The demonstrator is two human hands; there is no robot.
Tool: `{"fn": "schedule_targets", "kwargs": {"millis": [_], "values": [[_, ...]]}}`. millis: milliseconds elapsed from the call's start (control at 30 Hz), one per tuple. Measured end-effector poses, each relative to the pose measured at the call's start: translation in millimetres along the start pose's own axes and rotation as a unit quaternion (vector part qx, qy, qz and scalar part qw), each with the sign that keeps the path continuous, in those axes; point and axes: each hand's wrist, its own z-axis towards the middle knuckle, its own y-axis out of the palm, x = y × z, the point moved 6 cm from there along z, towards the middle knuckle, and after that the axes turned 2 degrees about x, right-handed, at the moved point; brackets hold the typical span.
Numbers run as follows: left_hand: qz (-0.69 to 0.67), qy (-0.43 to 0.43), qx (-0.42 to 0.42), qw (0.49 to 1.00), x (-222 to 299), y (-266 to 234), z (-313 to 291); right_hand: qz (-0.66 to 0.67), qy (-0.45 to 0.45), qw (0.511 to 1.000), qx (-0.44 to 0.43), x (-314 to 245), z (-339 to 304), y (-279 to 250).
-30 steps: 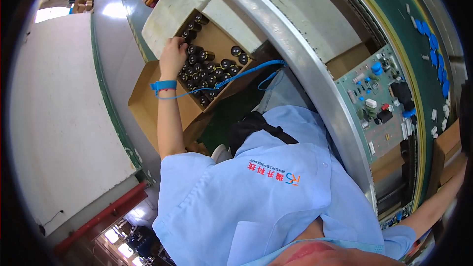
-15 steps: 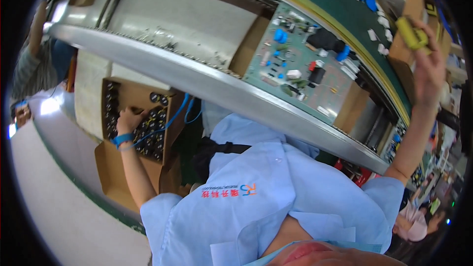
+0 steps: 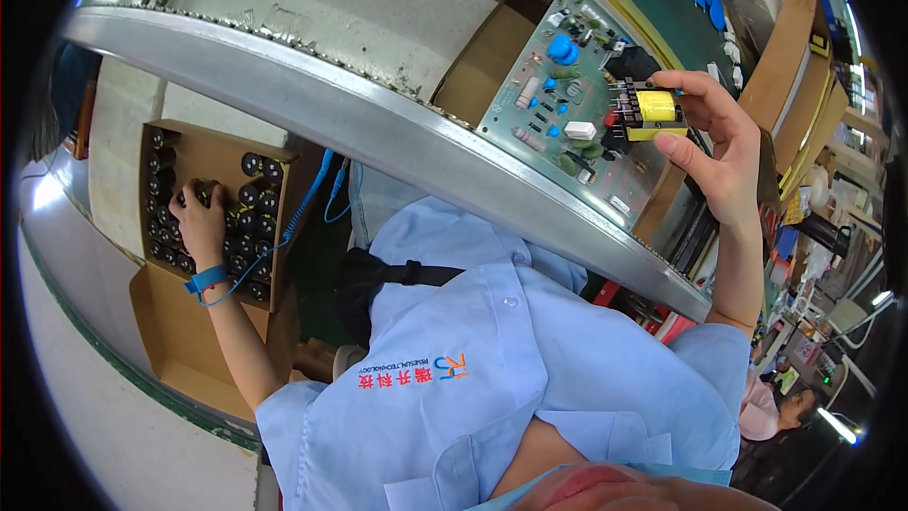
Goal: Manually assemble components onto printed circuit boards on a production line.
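A long metal conveyor rail [image 3: 397,132] runs from far left to near right through a crowded workshop, with a green belt beyond it and shelving and clutter at the right edge. A green circuit board [image 3: 558,123] sits tilted on the line, studded with blue and black parts. The right hand [image 3: 714,147] is raised over the board's right end, thumb and fingers clamped on a small yellow transformer [image 3: 653,112]; its long axis runs roughly left to right, its pins pointing left toward the board. At far left, the left hand [image 3: 200,222], with a blue wrist strap [image 3: 206,280], reaches into an open cardboard box [image 3: 165,322] and rests curled on the black cylindrical capacitors [image 3: 253,191]; whether it grips one cannot be told.
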Motion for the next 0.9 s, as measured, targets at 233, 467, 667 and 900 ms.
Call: {"fn": "schedule_targets", "kwargs": {"millis": [233, 467, 667, 900], "values": [[0.003, -0.04, -0.009, 0.999, -2.0, 6.7, 5.4, -0.113, -0.037, 0.993, 0.004, -18.2, 3.8, 8.4], [0.019, -0.001, 0.027, 0.999, 8.3, 5.1, 5.3, -0.28, -0.153, 0.948, 0.007, -50.0, 1.5, 26.4], [0.016, 0.005, 0.031, 0.999, 18.4, -1.4, 1.7, -0.334, -0.161, 0.929, -0.013, -56.1, 7.2, 31.2], [0.013, 0.043, 0.039, 0.998, 17.7, -3.2, 4.1, -0.335, -0.191, 0.922, -0.035, -57.6, 13.3, 29.9]]}}
